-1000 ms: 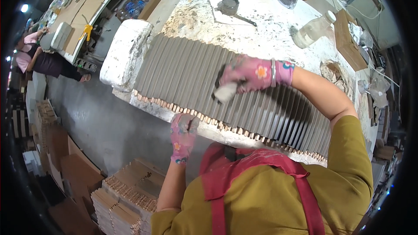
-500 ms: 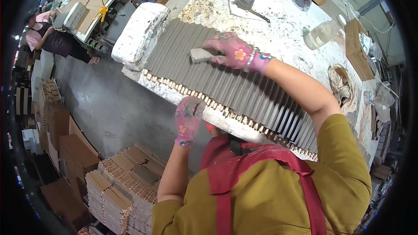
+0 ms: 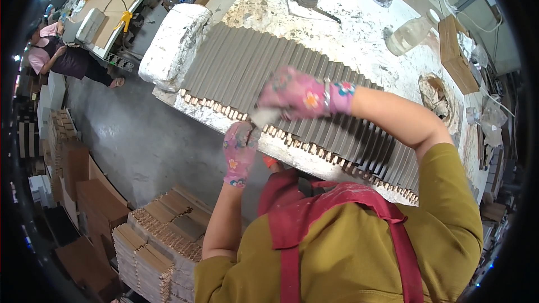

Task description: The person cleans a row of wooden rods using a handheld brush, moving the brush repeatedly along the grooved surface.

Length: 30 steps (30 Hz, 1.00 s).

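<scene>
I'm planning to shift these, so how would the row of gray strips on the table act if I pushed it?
The gray strips are probably stiff, as each runs straight. They may slide out of line, since their pale ends sit unevenly and no strap shows. Rolling seems unlikely: the ends look blocky.

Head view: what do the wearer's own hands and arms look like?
Right hand: pinkish-purple right glove with an orange flower, a blue flower on the cuff and a silvery band at the wrist. Left hand: similar floral left glove, grey-smudged at the fingers. Plain olive elbow-length sleeves. No cables visible on either arm.
</scene>
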Motion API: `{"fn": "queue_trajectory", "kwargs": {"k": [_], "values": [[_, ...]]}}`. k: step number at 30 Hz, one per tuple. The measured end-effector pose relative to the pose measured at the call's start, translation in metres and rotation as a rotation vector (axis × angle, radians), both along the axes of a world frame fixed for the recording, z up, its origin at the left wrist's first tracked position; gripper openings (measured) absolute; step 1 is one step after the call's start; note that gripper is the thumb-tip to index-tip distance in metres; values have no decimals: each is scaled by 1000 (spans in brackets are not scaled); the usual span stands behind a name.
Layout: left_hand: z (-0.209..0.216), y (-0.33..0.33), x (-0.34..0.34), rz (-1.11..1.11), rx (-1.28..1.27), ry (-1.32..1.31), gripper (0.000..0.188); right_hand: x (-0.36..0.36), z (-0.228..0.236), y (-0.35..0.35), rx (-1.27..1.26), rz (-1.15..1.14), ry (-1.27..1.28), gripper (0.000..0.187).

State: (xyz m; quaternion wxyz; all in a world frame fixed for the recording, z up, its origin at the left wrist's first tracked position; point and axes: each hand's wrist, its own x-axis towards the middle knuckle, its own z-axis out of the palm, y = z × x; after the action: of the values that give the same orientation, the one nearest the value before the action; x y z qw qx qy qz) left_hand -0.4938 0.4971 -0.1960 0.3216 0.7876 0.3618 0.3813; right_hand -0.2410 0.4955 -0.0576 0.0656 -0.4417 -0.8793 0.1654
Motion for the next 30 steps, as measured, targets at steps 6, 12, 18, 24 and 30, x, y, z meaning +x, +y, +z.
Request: {"fn": "queue_trajectory", "kwargs": {"k": [6,12,18,24,30], "values": [[11,-4,12,94,-61,9,15,23,10,5,23,-167,239,43],[35,-4,12,44,-162,45,11,11,-5,-35,175,16,52,43],[56,-16,13,7,-151,53,18,90,-7,5,230,-505,300,33],[44,-35,13,-45,-102,49,20,45,6,-29,47,-283,-93,44],[48,-31,21,-103,6,202,20,94,-6,-1,141,-439,332,32]]}}
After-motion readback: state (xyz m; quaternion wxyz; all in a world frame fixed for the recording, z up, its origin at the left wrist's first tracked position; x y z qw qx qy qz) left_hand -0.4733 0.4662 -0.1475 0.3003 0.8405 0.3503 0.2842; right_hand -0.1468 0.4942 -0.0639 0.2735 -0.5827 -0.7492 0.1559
